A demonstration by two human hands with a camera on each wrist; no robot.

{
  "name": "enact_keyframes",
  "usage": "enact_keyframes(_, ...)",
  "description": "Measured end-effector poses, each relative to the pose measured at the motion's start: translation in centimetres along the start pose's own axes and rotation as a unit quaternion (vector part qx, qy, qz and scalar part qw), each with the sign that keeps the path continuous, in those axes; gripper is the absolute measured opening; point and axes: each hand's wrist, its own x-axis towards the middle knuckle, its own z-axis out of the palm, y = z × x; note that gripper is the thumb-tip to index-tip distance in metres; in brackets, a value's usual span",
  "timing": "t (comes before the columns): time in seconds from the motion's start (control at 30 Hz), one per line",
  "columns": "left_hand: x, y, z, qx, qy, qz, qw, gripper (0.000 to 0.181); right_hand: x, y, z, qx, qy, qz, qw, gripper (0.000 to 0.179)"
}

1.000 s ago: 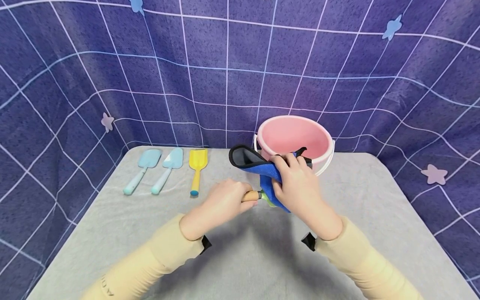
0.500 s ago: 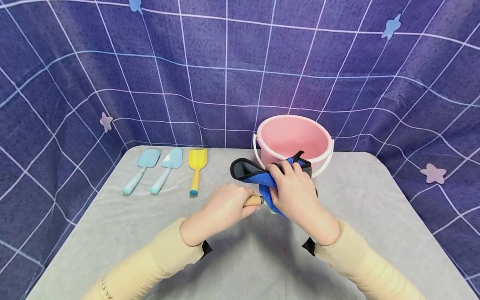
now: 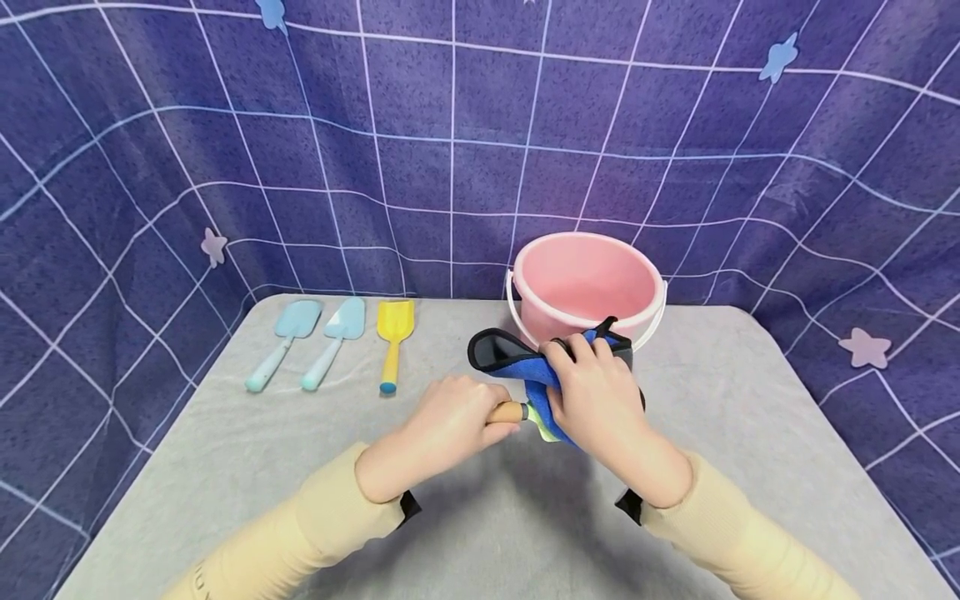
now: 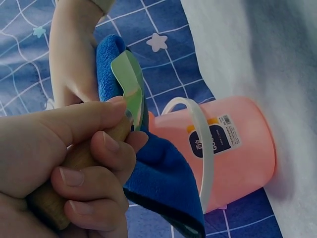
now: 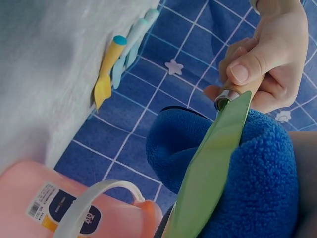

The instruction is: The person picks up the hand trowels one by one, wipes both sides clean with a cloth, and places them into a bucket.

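Note:
My left hand grips the wooden handle of a small garden trowel. In the right wrist view its light green blade runs along a blue cloth with black edging. My right hand holds this cloth, bunched up, against the blade; one dark grey side of it curls out to the left. The head view has most of the blade hidden by cloth and hand. Both hands are above the table, in front of a pink bucket. In the left wrist view, fingers curl round the handle.
The pink bucket has a white carrying handle and stands at the table's back right. Back left, two light blue trowels and a yellow toy shovel lie in a row. A blue gridded curtain surrounds the grey table.
Both hands, with the trowel and cloth, have come down slightly towards me. The cloth has shifted along the blade, and a little more green shows than half a second ago.

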Motion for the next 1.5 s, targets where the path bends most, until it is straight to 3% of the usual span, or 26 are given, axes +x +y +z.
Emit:
enact_keyframes(0.33, -0.2, -0.3, -0.3, -0.015, -0.015, 0.012, 0.9997, 0.023, -0.9, 1.2, 0.2, -0.009, 0.007, 0.014, 0.9998, 0.028)
enact_keyframes(0.77, -0.6, -1.2, -1.1, -0.02, -0.029, 0.031, 0.9989, 0.035, -1.6, 3.2, -0.2, -0.007, -0.005, 0.028, 0.9996, 0.03)
enact_keyframes(0.93, -1.0, -1.7, -1.6, -0.006, -0.026, 0.03, 0.9992, 0.022, -1.7, 3.7, -0.5, 0.007, -0.022, 0.047, 0.9986, 0.027)
enact_keyframes(1.13, -1.4, -2.3, -2.2, 0.006, -0.017, 0.031, 0.9993, 0.019, -1.7, 4.2, -1.1, 0.027, -0.05, 0.077, 0.9953, 0.026)
enact_keyframes(1.5, -2.8, -3.4, -3.0, -0.025, -0.005, 0.025, 0.9994, 0.015, -2.3, 5.3, -1.4, 0.032, -0.103, 0.125, 0.9862, 0.023)
